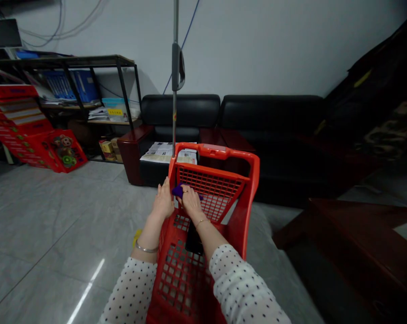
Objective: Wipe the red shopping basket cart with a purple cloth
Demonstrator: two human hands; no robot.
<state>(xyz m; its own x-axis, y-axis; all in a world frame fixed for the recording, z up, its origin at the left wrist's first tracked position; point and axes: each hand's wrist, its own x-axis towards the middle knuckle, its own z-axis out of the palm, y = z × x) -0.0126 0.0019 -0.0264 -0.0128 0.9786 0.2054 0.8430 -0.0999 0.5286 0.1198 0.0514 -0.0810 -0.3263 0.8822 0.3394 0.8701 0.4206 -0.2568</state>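
In front of me stands a red plastic shopping cart with grid walls. My right hand is closed on a purple cloth and presses it to the inside of the cart, near the upper left corner. Against the outer left side of the cart lies my left hand, fingers stretched out and nothing visible in it. Down in the basket, partly behind my right forearm, is a black flat object that looks like a phone. A metal pole with a grey grip rises behind the cart's left corner.
Behind the cart are black sofas with newspapers on one seat. Shelves with folders and a stack of red boxes stand left. A dark red wooden table is at right. Yellow shows on the floor beside my left wrist.
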